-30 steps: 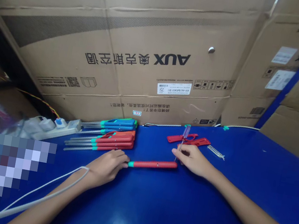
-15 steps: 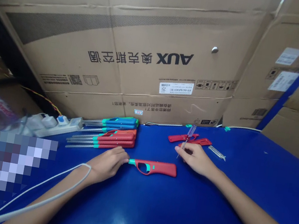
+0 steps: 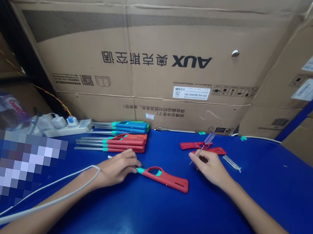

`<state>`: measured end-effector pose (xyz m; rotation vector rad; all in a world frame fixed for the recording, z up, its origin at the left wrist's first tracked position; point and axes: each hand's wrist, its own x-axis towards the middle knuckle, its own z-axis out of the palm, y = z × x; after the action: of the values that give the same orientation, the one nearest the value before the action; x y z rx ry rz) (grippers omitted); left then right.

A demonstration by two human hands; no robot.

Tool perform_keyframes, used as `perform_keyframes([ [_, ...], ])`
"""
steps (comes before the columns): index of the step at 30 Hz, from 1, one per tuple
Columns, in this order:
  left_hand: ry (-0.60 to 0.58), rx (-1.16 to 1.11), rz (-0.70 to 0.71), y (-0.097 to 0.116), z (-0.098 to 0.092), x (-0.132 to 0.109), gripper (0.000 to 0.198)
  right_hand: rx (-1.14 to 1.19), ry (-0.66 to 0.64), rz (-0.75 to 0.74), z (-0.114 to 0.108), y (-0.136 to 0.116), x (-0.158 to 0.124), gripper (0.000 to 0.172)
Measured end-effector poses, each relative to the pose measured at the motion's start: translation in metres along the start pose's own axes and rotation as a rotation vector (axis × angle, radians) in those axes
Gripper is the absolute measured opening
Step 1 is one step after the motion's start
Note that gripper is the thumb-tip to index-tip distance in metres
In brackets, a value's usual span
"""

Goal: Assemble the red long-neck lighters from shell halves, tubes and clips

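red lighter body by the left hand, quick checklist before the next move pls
1. Red lighter body lying flat on the blue table: ok
2. Left hand touching the teal tip: ok
3. Right hand holding the small screwdriver, tip pointing down: ok
4. Metal barrel fitted at the teal tip: cannot tell, the left fingers hide that end
5. Screws seated in the body: cannot tell, too small to see

White glare on the blue worktop (image 3: 201,221), warped edges.
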<state>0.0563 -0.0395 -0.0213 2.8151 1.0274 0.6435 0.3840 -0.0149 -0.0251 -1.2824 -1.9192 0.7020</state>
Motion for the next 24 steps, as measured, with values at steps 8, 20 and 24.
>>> perform_keyframes([
  [8, 0.359, 0.155, -0.16, -0.039, -0.04, -0.005, 0.022, 0.007, 0.003, 0.008, -0.001, -0.001, -0.001, 0.044],
  [20, 0.395, 0.295, -0.424, -0.108, -0.065, -0.039, 0.026, -0.009, -0.016, 0.016, -0.001, -0.002, -0.002, 0.045],
  [24, 0.369, 0.315, -0.464, -0.114, -0.065, -0.043, 0.026, -0.013, -0.029, 0.026, -0.001, -0.003, -0.003, 0.044],
])
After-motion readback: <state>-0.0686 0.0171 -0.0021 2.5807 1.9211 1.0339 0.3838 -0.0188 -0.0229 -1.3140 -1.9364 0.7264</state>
